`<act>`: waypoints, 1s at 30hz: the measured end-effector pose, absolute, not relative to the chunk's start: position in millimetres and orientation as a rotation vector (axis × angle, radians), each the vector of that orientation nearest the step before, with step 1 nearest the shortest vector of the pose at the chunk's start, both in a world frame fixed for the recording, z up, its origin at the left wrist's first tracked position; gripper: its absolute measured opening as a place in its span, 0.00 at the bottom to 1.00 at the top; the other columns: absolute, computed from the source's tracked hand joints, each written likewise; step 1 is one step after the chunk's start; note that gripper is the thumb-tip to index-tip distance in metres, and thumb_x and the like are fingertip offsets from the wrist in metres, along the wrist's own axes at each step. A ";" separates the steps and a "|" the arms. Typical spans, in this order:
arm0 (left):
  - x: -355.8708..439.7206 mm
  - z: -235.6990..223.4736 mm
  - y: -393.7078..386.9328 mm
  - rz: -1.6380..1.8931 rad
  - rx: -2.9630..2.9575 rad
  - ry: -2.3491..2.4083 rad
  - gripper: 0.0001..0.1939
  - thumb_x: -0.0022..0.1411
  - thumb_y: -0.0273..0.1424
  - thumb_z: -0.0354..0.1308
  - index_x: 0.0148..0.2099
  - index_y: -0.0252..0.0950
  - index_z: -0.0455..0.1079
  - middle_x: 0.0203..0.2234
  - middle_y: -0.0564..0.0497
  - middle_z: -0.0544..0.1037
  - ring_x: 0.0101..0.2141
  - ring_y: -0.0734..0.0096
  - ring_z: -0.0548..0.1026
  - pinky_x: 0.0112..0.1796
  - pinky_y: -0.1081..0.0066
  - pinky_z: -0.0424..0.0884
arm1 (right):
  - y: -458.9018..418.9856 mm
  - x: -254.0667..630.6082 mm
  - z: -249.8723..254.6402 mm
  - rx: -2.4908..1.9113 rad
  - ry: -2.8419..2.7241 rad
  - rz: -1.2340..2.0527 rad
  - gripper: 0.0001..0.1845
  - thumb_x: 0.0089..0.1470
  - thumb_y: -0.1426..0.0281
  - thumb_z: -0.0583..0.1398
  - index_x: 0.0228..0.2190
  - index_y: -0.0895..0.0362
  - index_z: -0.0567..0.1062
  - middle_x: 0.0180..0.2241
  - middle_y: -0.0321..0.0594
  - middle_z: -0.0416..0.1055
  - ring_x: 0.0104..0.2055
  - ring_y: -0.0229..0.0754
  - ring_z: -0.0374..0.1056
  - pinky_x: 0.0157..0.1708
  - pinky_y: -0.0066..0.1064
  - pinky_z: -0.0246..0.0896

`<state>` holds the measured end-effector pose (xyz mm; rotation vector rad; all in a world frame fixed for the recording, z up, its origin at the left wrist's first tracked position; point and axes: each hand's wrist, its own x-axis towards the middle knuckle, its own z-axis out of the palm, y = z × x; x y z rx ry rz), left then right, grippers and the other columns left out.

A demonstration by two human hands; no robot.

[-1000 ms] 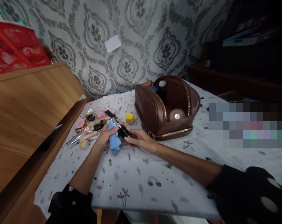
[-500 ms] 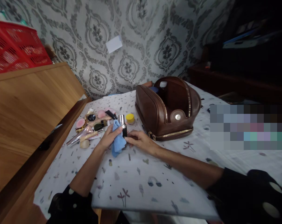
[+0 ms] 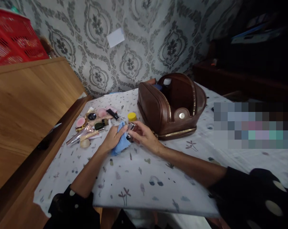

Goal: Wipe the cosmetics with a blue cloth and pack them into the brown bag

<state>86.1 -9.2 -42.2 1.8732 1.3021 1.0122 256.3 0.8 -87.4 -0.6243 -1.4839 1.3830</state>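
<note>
Patterned wallpaper (image 3: pixel 148 35) rises beyond. Between left grip (image 3: pixel 112 137) and right grip (image 3: pixel 145 136), the silver-topped bottle (image 3: pixel 131 126) has tipped; the right now clasps its silver end, the left presses blue cloth (image 3: pixel 122 145) against it, so both steady it.

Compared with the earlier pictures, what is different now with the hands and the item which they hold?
The black and silver container has turned: its silver end, leaning upper left at first, now leans right. The right hand has shifted from the black end to the silver end. The left hand still holds the blue cloth against it. The open brown bag and yellow lid stayed in place.
</note>
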 end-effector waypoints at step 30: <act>61.6 -57.8 -27.6 0.518 2.384 1.610 0.28 0.55 0.44 0.65 0.55 0.39 0.67 0.48 0.46 0.75 0.49 0.53 0.72 0.50 0.59 0.67 | 6.2 257.9 -96.5 -0.668 -1.437 1.380 0.23 0.50 0.51 0.64 0.36 0.54 0.64 0.23 0.31 0.69 0.22 0.37 0.67 0.24 0.31 0.66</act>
